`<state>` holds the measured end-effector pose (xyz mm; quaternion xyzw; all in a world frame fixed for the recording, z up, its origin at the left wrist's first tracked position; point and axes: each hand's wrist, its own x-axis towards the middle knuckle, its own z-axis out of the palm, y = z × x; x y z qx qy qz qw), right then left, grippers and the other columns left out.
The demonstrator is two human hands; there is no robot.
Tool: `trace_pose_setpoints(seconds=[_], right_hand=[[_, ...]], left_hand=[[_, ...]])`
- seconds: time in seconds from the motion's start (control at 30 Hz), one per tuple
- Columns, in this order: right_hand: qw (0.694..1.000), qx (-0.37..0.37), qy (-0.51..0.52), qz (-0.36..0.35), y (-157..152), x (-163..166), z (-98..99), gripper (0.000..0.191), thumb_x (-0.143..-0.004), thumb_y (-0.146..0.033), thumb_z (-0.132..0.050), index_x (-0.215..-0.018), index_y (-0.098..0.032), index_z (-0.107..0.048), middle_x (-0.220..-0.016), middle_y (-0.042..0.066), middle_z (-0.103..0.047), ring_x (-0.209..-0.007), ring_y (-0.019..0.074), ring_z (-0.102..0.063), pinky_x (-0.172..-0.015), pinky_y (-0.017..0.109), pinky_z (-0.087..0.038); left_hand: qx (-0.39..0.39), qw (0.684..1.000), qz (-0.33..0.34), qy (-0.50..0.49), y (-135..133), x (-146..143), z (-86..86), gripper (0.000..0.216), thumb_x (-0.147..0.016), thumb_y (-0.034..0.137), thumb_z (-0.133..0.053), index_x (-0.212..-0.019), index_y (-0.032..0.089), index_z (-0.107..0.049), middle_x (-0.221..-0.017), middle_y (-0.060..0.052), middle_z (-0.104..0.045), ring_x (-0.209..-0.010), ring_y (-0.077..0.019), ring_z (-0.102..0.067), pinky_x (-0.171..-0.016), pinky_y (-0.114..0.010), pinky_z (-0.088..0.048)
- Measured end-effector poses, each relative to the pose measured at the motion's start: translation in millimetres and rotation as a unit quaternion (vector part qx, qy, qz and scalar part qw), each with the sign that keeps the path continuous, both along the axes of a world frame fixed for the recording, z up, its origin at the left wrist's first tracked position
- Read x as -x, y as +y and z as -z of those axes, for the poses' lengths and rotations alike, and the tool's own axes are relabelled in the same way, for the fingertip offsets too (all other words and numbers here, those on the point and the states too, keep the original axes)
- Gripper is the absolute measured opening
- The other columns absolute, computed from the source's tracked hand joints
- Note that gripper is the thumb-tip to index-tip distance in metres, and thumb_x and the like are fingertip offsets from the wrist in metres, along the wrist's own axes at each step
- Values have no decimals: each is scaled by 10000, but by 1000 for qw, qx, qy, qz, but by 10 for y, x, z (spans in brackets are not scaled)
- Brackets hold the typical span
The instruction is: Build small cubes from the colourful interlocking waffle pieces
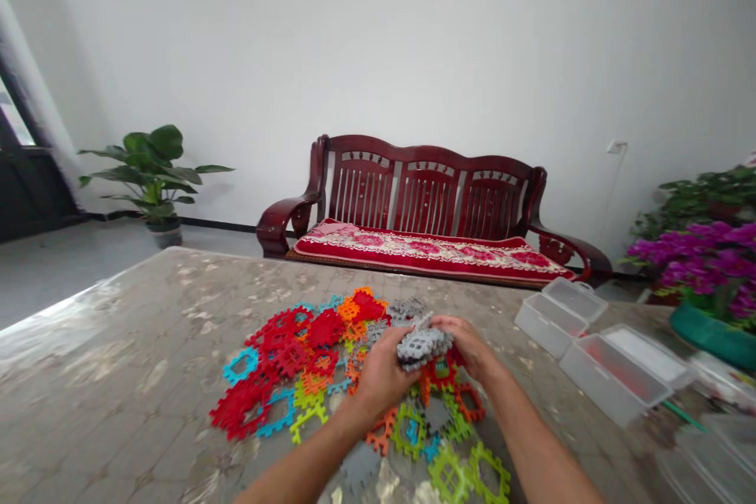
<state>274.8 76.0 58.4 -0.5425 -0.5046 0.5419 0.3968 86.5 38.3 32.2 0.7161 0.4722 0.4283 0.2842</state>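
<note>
A stack of grey toothed plastic building tiles point(422, 346) is raised above the table, one tile showing a window grid. My left hand point(383, 372) is closed around its left side. On the far right side, my right hand point(469, 346) curls its fingers against the stack; part of its grip is hidden behind the tiles. Below and around both hands lies a spread of similar tiles: red tiles point(289, 358) heaped to the left, lime green tiles point(450, 472) near the front, a blue frame tile point(241, 365) at the left edge, and orange ones between.
The pieces lie on a table with a patterned grey-brown cover point(142, 378). Clear plastic boxes point(614, 374) stand at the right, near purple flowers in a teal pot point(717, 335). Behind the table are a dark red wooden bench point(425, 193) and a potted plant point(157, 173).
</note>
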Motion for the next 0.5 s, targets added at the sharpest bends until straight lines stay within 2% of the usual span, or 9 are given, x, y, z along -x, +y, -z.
trace_pose_setpoints(seconds=[0.13, 0.3, 0.4, 0.5], right_hand=[[999, -8, 17, -30, -5, 211, -73, 384, -630, -474, -711, -896, -199, -743, -850, 43, -750, -784, 204, -660, -737, 314, -499], [994, -64, 32, -88, 61, 429, -113, 504, -699, -627, -712, -960, -199, -759, -1042, 77, -760, -1028, 254, -666, -970, 385, -478], [993, -81, -17, -81, 227, 484, -92, 524, -699, -638, -703, -987, -203, -751, -1044, 64, -754, -1046, 266, -657, -983, 408, -474], [990, -110, -59, -73, 506, 527, -22, 563, -694, -629, -703, -1062, -203, -725, -1081, 64, -742, -1071, 284, -651, -982, 430, -480]], left_hand=[[88, 996, 1, -16, 16, 423, -163, 442, -703, 205, -652, -1144, 199, -689, -1020, -9, -769, -928, -208, -694, -848, -298, -540], [129, 990, -48, 39, 50, 1005, -320, 470, -766, 422, -644, -1179, 201, -681, -1094, -20, -767, -1019, -246, -691, -902, -307, -518], [168, 978, -82, 97, 78, 1268, -368, 487, -784, 526, -599, -1105, 173, -698, -1030, -51, -772, -960, -261, -702, -851, -314, -520], [179, 969, -98, 138, 79, 1449, -375, 527, -799, 517, -576, -1180, 164, -660, -1123, -76, -745, -999, -256, -692, -881, -315, -507]])
